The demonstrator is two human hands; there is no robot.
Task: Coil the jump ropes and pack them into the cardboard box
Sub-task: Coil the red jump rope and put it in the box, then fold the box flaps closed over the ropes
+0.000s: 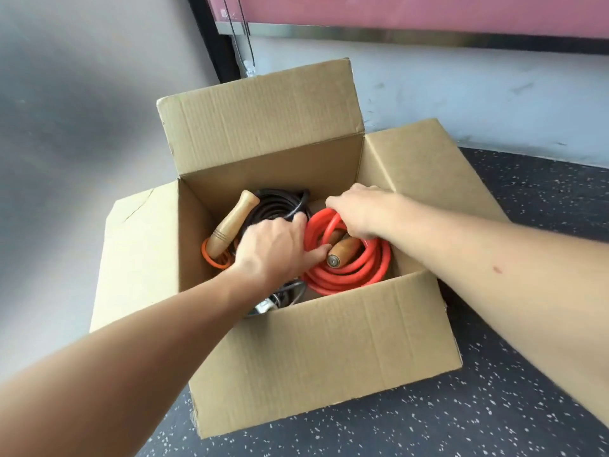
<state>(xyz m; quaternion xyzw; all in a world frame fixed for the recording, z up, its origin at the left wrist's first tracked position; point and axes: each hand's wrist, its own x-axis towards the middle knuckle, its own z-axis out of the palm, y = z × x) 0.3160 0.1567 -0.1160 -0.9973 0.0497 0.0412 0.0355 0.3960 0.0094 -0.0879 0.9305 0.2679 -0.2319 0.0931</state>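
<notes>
An open cardboard box stands on the floor with all its flaps up. Inside on the right lies a coiled red jump rope with a wooden handle across its middle. My right hand grips the top of this coil. My left hand reaches in from the left, fingers touching the red coil beside the handle. At the back left lies a coiled dark brown rope with a wooden handle leaning on it. An orange rope loop shows beneath that handle.
A grey cable and a white part lie in the box's near left corner, partly hidden by my left arm. The box sits on dark speckled flooring close to a grey wall. A dark post rises behind it.
</notes>
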